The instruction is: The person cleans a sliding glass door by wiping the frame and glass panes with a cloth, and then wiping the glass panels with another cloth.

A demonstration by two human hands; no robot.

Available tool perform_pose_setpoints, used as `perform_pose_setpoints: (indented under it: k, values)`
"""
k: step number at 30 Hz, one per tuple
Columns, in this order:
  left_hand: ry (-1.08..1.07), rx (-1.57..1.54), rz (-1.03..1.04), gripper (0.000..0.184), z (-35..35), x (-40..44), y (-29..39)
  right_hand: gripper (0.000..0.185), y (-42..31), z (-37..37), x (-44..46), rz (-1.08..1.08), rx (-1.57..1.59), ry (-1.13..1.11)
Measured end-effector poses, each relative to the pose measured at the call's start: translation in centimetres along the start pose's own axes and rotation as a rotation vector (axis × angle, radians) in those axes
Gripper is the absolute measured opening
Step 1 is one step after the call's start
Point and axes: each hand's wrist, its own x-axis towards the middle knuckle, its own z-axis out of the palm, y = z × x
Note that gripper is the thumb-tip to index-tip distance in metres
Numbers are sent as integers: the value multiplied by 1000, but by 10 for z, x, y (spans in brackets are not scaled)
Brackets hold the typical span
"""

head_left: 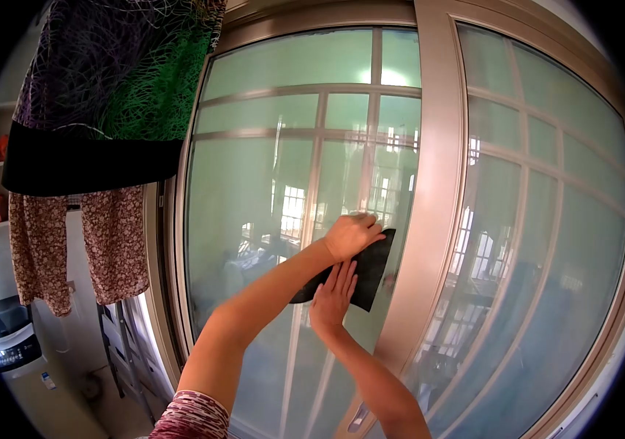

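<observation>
A thin black sheet [374, 272] lies against the glass pane [254, 190] of a framed sliding door; I cannot tell whether it is cloth or film. My left hand [355, 235] is closed at the sheet's upper edge, its thumb and fingers pinching there. Just below, my right hand [334, 296] rests flat on the sheet with its fingers stretched upward. Part of the sheet's left side shows past my wrists, and the two hands cover its middle.
The door's brown frame post [437, 183] stands right of my hands, beside a second glass panel [539, 219]. Hanging at left are a dark patterned garment [100, 161] and floral trousers [115, 241]. Below them are a washing machine [16, 351] and a folded ladder [122, 344].
</observation>
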Motion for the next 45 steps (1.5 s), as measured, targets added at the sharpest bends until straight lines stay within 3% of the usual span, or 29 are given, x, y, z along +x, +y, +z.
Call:
perform_pose_setpoints:
  k: [2,6,8,11,13,18,20,21,24,25,30,33,38,41,45]
  values:
    - [-35,25,-15,18,2,11,-12,59,0,7,23,33,-10,37]
    - [284,60,-35,24,-24,33,-19,57,8,1,84,-25,-114,176]
    - [492,46,-59,33,-33,32,-21,54,5,-17,117,-23,-7,348]
    - [492,2,-53,30,-39,31,-41,48,8,-25,166,-49,-118,474]
    - [390,-350,-302,24,-32,37,-63,36,9,-29,194,-53,-141,509]
    - [346,-377,-327,31,-27,52,-100,14,7,-41,262,-115,-169,608]
    - [273,-112,-237,40,-21,60,-108,13,7,-45,283,-160,-220,649]
    - [208,-60,-246,49,-20,63,-113,20,7,-49,291,-148,-262,627]
    - [260,77,-163,52,-15,81,-132,30,15,-48,322,-201,-313,653]
    - [244,59,-167,53,-15,88,-140,42,18,-50,333,-200,-347,621]
    - [191,285,-15,50,-19,131,-185,48,26,-67,393,-216,-526,587]
    - [44,485,40,53,-34,156,-188,52,31,-81,422,-178,-571,551]
    - [108,574,192,57,-13,188,-202,61,38,-112,457,-32,-686,490]
    - [319,350,180,60,1,199,-206,62,54,-125,482,-110,-636,522]
    - [272,471,160,59,0,212,-208,63,71,-134,521,-126,-699,530]
